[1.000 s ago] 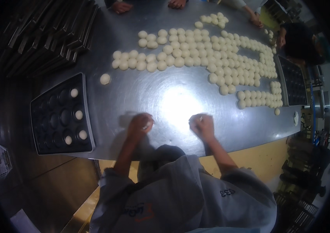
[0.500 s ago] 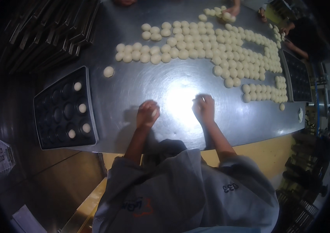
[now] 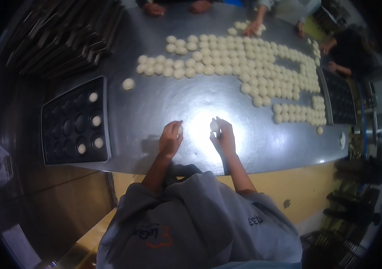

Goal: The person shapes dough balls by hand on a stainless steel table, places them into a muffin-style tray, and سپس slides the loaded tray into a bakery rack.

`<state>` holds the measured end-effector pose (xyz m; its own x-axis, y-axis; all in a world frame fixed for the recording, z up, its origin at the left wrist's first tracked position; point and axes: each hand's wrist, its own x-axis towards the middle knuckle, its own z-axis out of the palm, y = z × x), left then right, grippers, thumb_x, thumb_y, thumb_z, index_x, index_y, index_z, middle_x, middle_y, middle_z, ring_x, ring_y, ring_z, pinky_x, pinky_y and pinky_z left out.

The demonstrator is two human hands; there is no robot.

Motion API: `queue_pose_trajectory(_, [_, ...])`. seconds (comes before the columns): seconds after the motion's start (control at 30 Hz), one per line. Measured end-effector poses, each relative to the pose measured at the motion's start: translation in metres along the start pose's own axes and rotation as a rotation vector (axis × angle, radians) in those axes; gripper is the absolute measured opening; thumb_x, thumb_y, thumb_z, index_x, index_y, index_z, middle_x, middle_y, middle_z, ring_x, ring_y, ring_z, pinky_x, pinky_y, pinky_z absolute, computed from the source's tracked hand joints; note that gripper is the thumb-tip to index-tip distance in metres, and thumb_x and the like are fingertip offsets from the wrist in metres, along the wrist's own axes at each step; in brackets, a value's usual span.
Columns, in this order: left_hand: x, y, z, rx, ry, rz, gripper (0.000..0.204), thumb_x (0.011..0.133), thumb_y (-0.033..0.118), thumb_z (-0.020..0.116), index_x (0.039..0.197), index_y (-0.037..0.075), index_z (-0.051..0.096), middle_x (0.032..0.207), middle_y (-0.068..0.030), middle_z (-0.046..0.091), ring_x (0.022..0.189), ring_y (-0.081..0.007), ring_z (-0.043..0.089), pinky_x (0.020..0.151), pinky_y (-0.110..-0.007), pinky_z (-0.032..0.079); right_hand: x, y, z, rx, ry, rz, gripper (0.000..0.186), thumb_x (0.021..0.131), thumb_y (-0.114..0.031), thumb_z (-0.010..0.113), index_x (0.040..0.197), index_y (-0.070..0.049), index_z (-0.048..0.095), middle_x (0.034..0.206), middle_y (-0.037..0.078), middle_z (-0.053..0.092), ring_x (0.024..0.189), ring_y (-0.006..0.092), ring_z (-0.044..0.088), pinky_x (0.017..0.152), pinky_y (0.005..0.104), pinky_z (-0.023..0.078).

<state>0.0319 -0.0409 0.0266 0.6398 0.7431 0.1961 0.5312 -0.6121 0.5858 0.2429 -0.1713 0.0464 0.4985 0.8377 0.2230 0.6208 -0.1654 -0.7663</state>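
Pale, round dough balls (image 3: pixel 180 129) sit, one each, in my half-curled left hand (image 3: pixel 170 140) and half-curled right hand (image 3: pixel 225 138) over the shiny grey steel table (image 3: pixel 148 107), seemingly mid-shaping, the next move calling for light pressure.

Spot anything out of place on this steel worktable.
One dough ball lies alone between the left cupped baking tray and the massed dough balls, which mostly touch in rows; its isolation looks odd. A white item near the right end of the worktable seems stray, though unidentifiable.
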Motion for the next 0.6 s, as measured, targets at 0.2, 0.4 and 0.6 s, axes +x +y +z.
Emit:
queue_pose_trajectory(0.2, [0.01,-0.002,-0.079,-0.194,-0.124,-0.084,0.047,0.082,0.007,0.073,0.127,0.011,0.061,0.115,-0.0115,0.062,0.105,-0.0349,0.062,0.091,-0.041,0.052,0.014,0.031,-0.015,0.402,-0.123,0.457,0.033,0.086,-0.005,0.072,0.118,-0.002,0.063,0.112,0.009,0.067,0.105,0.0156,0.063,0.091,0.0317,0.052])
queue_pose_trajectory(0.4, [-0.091,-0.058,-0.233,-0.367,0.189,-0.2,0.052,0.08,0.004,0.075,0.129,0.01,0.059,0.113,-0.0124,0.063,0.104,-0.0322,0.064,0.09,-0.038,0.053,0.005,-0.046,-0.011,0.305,-0.02,0.331,0.032,0.09,-0.008,0.074,0.119,0.0,0.063,0.107,0.007,0.067,0.098,0.0156,0.064,0.09,0.0297,0.05])
queue_pose_trajectory(0.6, [-0.189,-0.167,-0.33,-0.337,0.54,-0.419,0.054,0.078,0.0,0.076,0.128,0.007,0.057,0.109,-0.0112,0.063,0.102,-0.0267,0.064,0.087,-0.038,0.052,0.014,-0.181,0.109,0.511,-0.148,0.235,0.033,0.092,-0.005,0.071,0.123,0.0,0.061,0.114,0.007,0.065,0.106,0.0165,0.061,0.093,0.0301,0.048])
